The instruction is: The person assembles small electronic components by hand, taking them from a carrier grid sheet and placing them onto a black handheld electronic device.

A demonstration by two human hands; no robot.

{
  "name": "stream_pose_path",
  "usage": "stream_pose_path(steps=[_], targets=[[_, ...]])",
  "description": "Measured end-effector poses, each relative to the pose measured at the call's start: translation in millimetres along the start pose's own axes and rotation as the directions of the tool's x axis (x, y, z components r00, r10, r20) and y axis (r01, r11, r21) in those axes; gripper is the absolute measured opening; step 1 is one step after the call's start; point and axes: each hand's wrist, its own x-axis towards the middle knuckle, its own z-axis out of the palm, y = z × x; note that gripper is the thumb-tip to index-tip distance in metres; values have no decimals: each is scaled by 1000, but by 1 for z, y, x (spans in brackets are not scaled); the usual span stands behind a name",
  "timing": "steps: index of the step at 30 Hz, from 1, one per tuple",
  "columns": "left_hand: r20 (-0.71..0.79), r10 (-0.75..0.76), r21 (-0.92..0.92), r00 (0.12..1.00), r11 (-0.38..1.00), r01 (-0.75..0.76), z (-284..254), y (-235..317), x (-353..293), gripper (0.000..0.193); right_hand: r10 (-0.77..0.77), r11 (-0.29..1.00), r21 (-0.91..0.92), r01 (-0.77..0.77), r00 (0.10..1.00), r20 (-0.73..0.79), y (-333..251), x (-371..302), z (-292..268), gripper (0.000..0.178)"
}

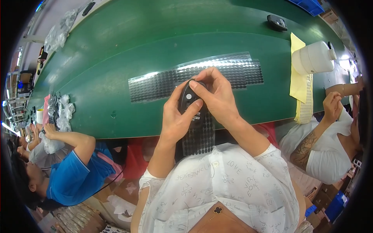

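A black computer mouse (190,101) is held between my two hands above the near edge of the green table, its underside facing up. My left hand (175,112) wraps its left side, the thumb lying across the lower part. The thumb of my right hand (216,95) presses near the mouse's far end, with the fingers curled around that end. Beneath the hands lie clear sheets of small black oval pads (155,86), partly overlapping. Another such sheet (199,139) hangs over the table edge by my lap.
A white bottle (312,58) stands at right by yellow sheets (298,83). Another black mouse (277,22) lies at the far right. Co-workers sit on both sides, one in a blue shirt (79,176), one in white (330,155). Plastic bags (65,112) lie at left.
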Motion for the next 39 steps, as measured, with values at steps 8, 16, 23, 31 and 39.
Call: stream_pose_path(steps=[8, 16, 23, 31, 39], targets=[[-26, -32, -79, 999, 996, 30, -5, -1, 4, 49, 0, 997, 78, -2, 1000, 29, -1, -6, 3, 39], [-141, -47, -129, 989, 991, 29, -2, -6, 3, 47, -168, 815, -499, 294, 945, 282, -7, -19, -9, 90], [-142, -121, -386, 982, 921, 58, -4, -3, 1, 39, -156, 698, -596, 397, 897, 414, -9, -18, -6, 111], [-146, -133, -30, 980, 991, 131, -15, -6, -6, 41, -100, 740, -551, 386, 873, 477, -4, -13, -11, 111], [-112, -34, -35, 993, 999, 31, -21, 4, -8, 45, -31, 878, -388, 280, 842, 539, -12, -6, -20, 102]])
